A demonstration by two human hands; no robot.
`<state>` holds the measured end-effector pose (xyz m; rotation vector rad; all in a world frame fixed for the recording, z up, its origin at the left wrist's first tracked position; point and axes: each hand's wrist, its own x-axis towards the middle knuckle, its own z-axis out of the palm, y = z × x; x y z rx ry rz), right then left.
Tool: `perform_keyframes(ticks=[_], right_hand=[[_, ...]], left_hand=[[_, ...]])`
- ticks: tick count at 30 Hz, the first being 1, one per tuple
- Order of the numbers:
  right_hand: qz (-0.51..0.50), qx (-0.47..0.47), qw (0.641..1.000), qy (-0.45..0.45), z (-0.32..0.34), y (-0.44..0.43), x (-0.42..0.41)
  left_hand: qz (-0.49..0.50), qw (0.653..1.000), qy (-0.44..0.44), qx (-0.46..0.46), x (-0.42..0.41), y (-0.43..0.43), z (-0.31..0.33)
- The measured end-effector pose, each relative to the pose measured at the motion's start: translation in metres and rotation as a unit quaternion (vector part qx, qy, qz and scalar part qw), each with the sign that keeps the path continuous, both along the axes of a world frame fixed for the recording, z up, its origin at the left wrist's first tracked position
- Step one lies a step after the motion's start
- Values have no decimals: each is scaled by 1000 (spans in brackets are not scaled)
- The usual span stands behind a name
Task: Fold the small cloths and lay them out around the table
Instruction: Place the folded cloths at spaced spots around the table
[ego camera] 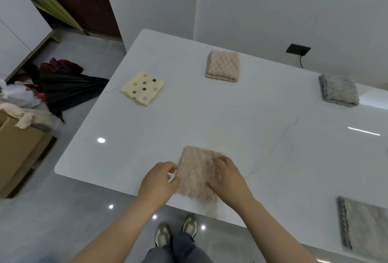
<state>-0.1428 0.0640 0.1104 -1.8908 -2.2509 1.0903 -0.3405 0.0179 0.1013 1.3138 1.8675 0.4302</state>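
Note:
A folded beige fluffy cloth (196, 170) lies near the front edge of the white table (241, 128). My left hand (159, 180) sits at its left edge, fingers curled, seeming to pinch the hem. My right hand (226, 177) rests on the cloth's right side with fingers bent onto the fabric. Folded cloths lie around the table: a cream polka-dot cloth (142, 88) at far left, another beige cloth (223, 66) at the back, a grey cloth (338, 90) at the back right, and a grey-beige cloth (365, 225) at the front right.
A cardboard box (16, 149) with loose cloths draped over it stands on the floor to the left, beside a black umbrella (67, 90). A wall socket with a cable (298, 49) is behind the table. My shoes (176, 231) are under the front edge.

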Motion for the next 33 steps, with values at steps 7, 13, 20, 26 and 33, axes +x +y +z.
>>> perform_keyframes(ticks=[7, 13, 20, 26, 33], right_hand=[[36, -1, 999, -7, -25, 5, 1], [29, -26, 999, -34, -36, 3, -2], [16, -38, 999, -34, -41, -4, -2], [13, -39, 998, -44, -42, -12, 0], [10, -45, 998, -47, -44, -23, 3]], left_hand=[[18, 998, -7, -59, 5, -1, -36], [19, 996, -39, -74, 7, 9, -51], [-34, 996, -38, -70, 8, 15, -55], [-48, 995, -48, -75, 11, 13, -61], [-53, 994, -33, -89, 12, 3, -67]])
